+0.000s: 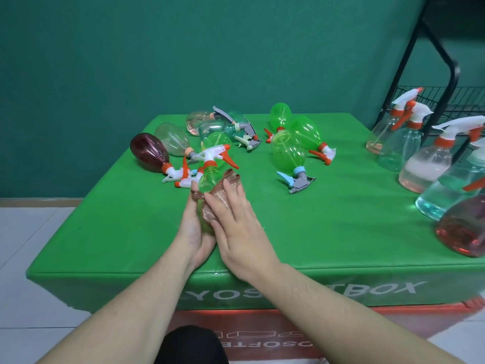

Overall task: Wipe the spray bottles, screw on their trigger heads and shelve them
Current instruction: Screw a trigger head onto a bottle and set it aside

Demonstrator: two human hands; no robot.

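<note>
My left hand [195, 233] grips a green spray bottle [208, 177] from below, its white and orange trigger head [214, 153] pointing away from me. My right hand [236, 222] presses a brown cloth [223, 191] flat against the bottle's side. Several more bottles lie on the green table [341, 224]: a dark red one [148, 152], clear ones [173, 139], and green ones [288, 151] in the middle.
Several upright bottles [425, 164] with white and orange triggers stand along the table's right edge, including a red one [464, 227]. A black wire shelf rack [451, 101] stands behind them at the far right. A green wall is behind the table.
</note>
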